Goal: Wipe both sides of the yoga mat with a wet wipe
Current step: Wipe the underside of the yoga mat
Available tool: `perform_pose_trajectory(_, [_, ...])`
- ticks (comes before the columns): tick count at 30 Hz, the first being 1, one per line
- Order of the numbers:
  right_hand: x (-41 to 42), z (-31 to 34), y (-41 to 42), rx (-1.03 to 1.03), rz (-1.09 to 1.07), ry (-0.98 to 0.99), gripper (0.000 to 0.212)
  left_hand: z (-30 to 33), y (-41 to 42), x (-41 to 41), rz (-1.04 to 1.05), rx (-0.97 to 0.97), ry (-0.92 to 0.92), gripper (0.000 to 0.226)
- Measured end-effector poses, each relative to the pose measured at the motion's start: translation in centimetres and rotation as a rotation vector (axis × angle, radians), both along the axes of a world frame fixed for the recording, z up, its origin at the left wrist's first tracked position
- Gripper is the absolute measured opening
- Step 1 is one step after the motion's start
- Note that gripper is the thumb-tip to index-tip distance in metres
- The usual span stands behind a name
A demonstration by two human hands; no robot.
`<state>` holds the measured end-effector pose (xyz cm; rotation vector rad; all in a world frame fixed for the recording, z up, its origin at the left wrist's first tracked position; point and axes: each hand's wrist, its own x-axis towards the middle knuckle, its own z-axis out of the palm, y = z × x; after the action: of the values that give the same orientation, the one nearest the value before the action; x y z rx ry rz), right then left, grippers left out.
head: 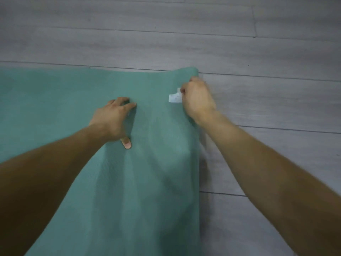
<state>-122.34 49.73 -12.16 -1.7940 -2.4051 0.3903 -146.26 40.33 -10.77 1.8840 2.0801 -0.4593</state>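
Note:
A teal yoga mat [55, 108] lies across the grey floor, its right end near the middle of the view. My left hand [112, 121] rests on the mat with fingers spread and the thumb pointing back toward me. My right hand [197, 100] sits at the mat's right edge, fingers curled round a crumpled white wet wipe [174, 97] that sticks out to the left of the fingers. The far right corner of the mat [191, 71] curls up slightly just beyond that hand.
Grey wood-look floor planks [258, 52] surround the mat on the far side and to the right. Both my bare forearms reach in from the bottom corners.

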Motion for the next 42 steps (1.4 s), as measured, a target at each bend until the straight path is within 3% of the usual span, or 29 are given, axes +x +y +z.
perform_pose_trajectory(3, [0.9,-0.6,2.6,0.055,-0.038,-0.034,0.027,-0.7,-3.1,-0.2,0.115,0.165,-0.064,0.110])
perform_pose_trajectory(7, [3.7,-0.8,-7.1,-0.053,-0.029,0.052,0.024,-2.1,-5.7,0.0,0.268,0.206,-0.136,0.043])
perform_pose_trajectory(9, [5.2,0.5,-12.3,-0.205,0.015,0.056,0.025,-2.5,-6.2,0.2,0.311,0.196,-0.163,0.033])
perform_pose_trajectory(12, [7.2,4.9,-15.2,-0.522,0.035,0.107,0.015,-2.7,-7.6,0.9,0.212,0.219,-0.096,0.016])
perform_pose_trajectory(15, [8.7,8.8,-15.4,-0.772,0.150,0.089,0.018,-2.1,-9.6,2.9,0.101,0.163,-0.016,0.027])
perform_pose_trajectory(17, [9.3,9.6,-16.1,-0.747,0.116,0.080,0.022,-0.9,-11.4,5.0,0.054,0.116,-0.077,0.035])
perform_pose_trajectory(21, [10.4,8.1,-19.5,-0.591,-0.088,0.141,0.025,1.5,-15.6,10.7,-0.072,0.220,-0.254,0.042])
perform_pose_trajectory(25, [12.2,6.3,-24.4,-0.488,-0.321,0.303,0.033,0.5,-17.6,14.7,-0.261,0.016,-0.226,0.052])
perform_pose_trajectory(28, [13.5,6.8,-26.4,-0.470,-0.432,0.319,0.043,0.2,-18.0,15.3,-0.258,0.019,-0.200,0.058])
perform_pose_trajectory(31, [14.0,7.2,-27.3,-0.500,-0.407,0.266,0.052,1.1,-18.1,16.4,-0.194,0.101,-0.168,0.082])
perform_pose_trajectory(34, [13.7,7.2,-28.1,-0.586,-0.306,0.179,0.041,1.6,-18.5,17.7,-0.184,0.084,-0.087,0.100])
perform_pose_trajectory(36, [13.0,6.6,-28.7,-0.613,-0.222,0.102,0.029,1.4,-18.7,18.1,-0.167,0.018,-0.100,0.091])
perform_pose_trajectory(38, [12.6,5.8,-29.0,-0.613,-0.178,0.053,0.018,1.2,-18.9,18.6,-0.186,-0.007,-0.102,0.065])
perform_pose_trajectory(40, [12.7,5.2,-29.1,-0.631,-0.153,0.041,0.021,1.4,-19.3,19.0,-0.234,0.008,-0.044,0.043])
perform_pose_trajectory(42, [13.0,4.8,-29.0,-0.643,-0.132,0.043,0.022,2.0,-19.7,18.8,-0.258,0.044,0.032,0.041])
